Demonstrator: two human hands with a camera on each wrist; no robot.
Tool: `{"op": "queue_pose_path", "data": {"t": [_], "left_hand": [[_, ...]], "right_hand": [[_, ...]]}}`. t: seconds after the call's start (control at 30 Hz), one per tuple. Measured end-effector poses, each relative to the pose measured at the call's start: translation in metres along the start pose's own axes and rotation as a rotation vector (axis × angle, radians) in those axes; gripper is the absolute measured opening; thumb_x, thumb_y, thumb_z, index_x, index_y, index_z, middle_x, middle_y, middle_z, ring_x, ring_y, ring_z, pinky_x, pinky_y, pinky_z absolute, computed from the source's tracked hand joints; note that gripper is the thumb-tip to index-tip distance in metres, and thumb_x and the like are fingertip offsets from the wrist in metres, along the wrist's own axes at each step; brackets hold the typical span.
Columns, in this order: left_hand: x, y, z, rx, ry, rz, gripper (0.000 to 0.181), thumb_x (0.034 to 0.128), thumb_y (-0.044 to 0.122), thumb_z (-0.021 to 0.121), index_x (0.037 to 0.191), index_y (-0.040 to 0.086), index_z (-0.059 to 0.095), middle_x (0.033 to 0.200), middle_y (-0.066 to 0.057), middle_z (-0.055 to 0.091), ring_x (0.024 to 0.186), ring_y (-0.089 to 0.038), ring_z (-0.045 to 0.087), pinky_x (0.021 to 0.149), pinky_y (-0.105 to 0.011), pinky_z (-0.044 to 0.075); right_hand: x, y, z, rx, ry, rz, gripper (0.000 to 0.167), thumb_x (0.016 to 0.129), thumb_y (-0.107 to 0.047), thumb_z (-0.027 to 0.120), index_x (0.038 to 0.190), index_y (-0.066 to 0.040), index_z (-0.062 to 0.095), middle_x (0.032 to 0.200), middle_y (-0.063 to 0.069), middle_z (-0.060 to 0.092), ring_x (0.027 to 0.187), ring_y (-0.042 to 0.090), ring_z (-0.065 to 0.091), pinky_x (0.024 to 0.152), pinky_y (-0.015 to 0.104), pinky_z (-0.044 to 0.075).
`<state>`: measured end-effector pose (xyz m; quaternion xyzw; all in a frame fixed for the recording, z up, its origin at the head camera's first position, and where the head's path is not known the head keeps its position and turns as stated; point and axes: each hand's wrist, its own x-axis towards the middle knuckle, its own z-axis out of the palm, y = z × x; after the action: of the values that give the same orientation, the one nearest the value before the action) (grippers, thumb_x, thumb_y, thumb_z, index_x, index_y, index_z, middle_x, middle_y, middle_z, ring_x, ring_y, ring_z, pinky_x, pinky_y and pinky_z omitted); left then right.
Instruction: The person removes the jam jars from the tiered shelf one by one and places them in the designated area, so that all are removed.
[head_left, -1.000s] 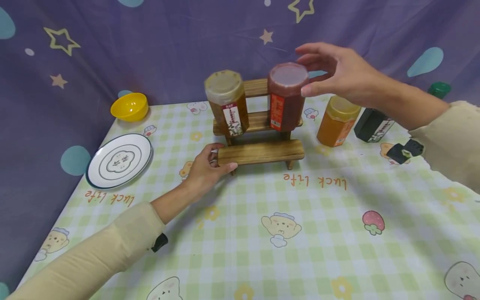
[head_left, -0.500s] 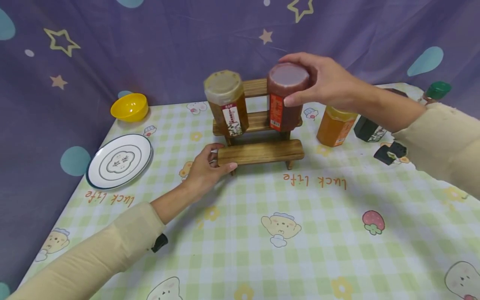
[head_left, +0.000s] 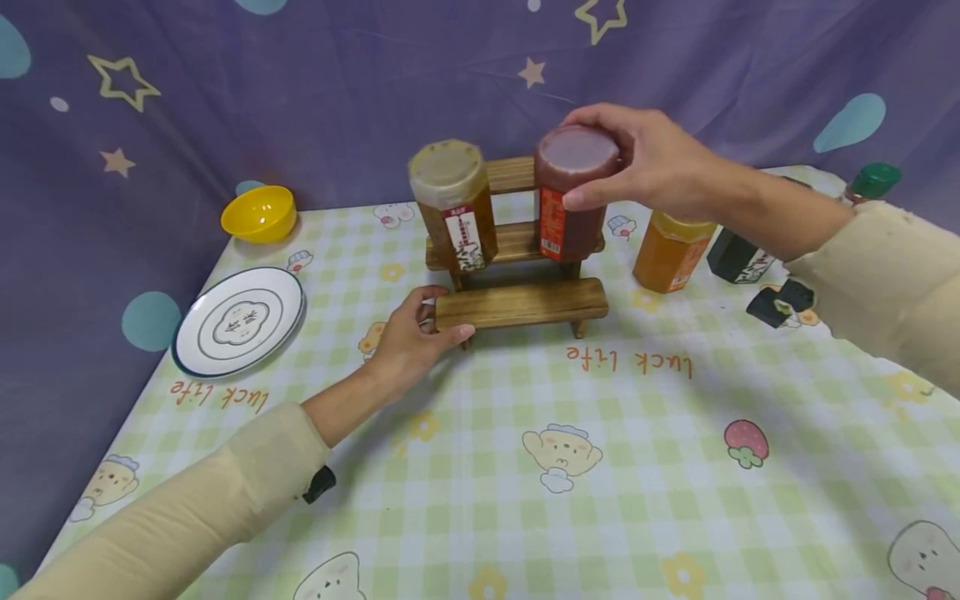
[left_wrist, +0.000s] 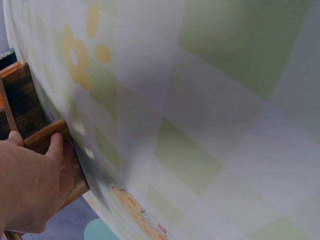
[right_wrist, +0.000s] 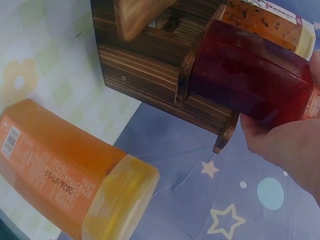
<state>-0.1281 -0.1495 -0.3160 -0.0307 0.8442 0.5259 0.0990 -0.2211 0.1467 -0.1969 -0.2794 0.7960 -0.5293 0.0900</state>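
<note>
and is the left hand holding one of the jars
No, the left hand grips one end of the wooden stand's lowest step.

A stand (head_left: 521, 305) sits on the table (head_left: 465, 517), the left jar (head_left: 453, 212) and right jar (head_left: 567, 175) side by side on its middle step. The left hand (head_left: 411, 340) is at the left end of the front step, the right hand (head_left: 656, 162) around the right jar. Rightward come a third jar (head_left: 670, 254), a container (head_left: 735, 257), then a bottle (head_left: 874, 181). Left of the stand lies a plate (head_left: 238, 322), a bowl (head_left: 259, 215) behind it; a curtain (head_left: 360, 108) hangs behind everything
</note>
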Motion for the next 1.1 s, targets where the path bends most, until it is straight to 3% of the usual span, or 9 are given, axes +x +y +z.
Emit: {"op": "queue_pose_path", "data": {"t": [0.23, 0.43, 0.6, 0.73, 0.87, 1.0, 1.1], "left_hand": [[-0.001, 0.0, 0.0, 0.009, -0.002, -0.008, 0.066, 0.0866, 0.027, 0.074, 0.141, 0.017, 0.038, 0.116, -0.005, 0.047, 0.069, -0.015, 0.033, 0.059, -0.024, 0.036], [0.0, 0.0, -0.001, -0.007, -0.004, -0.016, 0.066, 0.0865, 0.025, 0.075, 0.141, 0.018, 0.038, 0.105, -0.005, 0.047, 0.066, -0.015, 0.033, 0.058, -0.023, 0.036], [0.0, 0.001, -0.001, -0.005, -0.004, -0.015, 0.067, 0.0858, 0.026, 0.075, 0.141, 0.018, 0.038, 0.132, -0.007, 0.047, 0.076, -0.015, 0.041, 0.064, -0.024, 0.042], [0.0, 0.001, -0.001, -0.01, -0.009, -0.009, 0.067, 0.0857, 0.025, 0.075, 0.141, 0.017, 0.039, 0.141, -0.009, 0.044, 0.085, -0.016, 0.046, 0.069, -0.024, 0.045], [0.0, 0.002, -0.001, -0.008, -0.005, -0.013, 0.066, 0.0861, 0.025, 0.075, 0.14, 0.018, 0.039, 0.131, -0.009, 0.048, 0.079, -0.015, 0.043, 0.065, -0.023, 0.043], [-0.001, 0.002, -0.001, -0.004, -0.008, -0.014, 0.065, 0.0865, 0.025, 0.075, 0.141, 0.018, 0.038, 0.125, -0.007, 0.048, 0.073, -0.016, 0.037, 0.063, -0.024, 0.039], [-0.001, 0.002, -0.002, 0.003, -0.006, -0.012, 0.067, 0.0863, 0.026, 0.075, 0.141, 0.018, 0.038, 0.135, -0.006, 0.045, 0.081, -0.016, 0.041, 0.068, -0.025, 0.042]], "right_hand": [[0.0, -0.001, -0.001, -0.017, 0.001, 0.007, 0.069, 0.077, -0.01, 0.082, 0.136, -0.01, 0.047, 0.127, 0.008, 0.055, 0.11, 0.02, 0.053, 0.084, 0.02, 0.048], [-0.001, -0.002, -0.001, -0.053, 0.018, 0.008, 0.067, 0.076, -0.016, 0.083, 0.135, -0.012, 0.049, 0.126, 0.007, 0.056, 0.109, 0.02, 0.054, 0.082, 0.02, 0.048], [-0.011, -0.004, -0.005, -0.114, 0.04, 0.041, 0.069, 0.075, -0.021, 0.084, 0.135, -0.018, 0.051, 0.125, 0.005, 0.057, 0.107, 0.019, 0.056, 0.081, 0.019, 0.048], [-0.022, -0.007, -0.011, -0.052, 0.055, 0.044, 0.066, 0.076, -0.012, 0.083, 0.134, -0.015, 0.052, 0.122, 0.009, 0.059, 0.105, 0.021, 0.058, 0.08, 0.018, 0.05], [-0.032, -0.01, -0.019, 0.001, 0.079, 0.029, 0.063, 0.077, -0.004, 0.081, 0.133, -0.013, 0.053, 0.121, 0.011, 0.059, 0.103, 0.021, 0.06, 0.079, 0.018, 0.051], [-0.041, -0.011, -0.029, 0.004, 0.112, 0.042, 0.064, 0.076, 0.0, 0.08, 0.133, -0.013, 0.053, 0.12, 0.01, 0.06, 0.102, 0.02, 0.06, 0.079, 0.017, 0.051], [-0.047, -0.011, -0.036, -0.018, 0.139, 0.064, 0.065, 0.076, 0.0, 0.081, 0.133, -0.015, 0.053, 0.118, 0.008, 0.061, 0.1, 0.018, 0.06, 0.079, 0.015, 0.049]]}}
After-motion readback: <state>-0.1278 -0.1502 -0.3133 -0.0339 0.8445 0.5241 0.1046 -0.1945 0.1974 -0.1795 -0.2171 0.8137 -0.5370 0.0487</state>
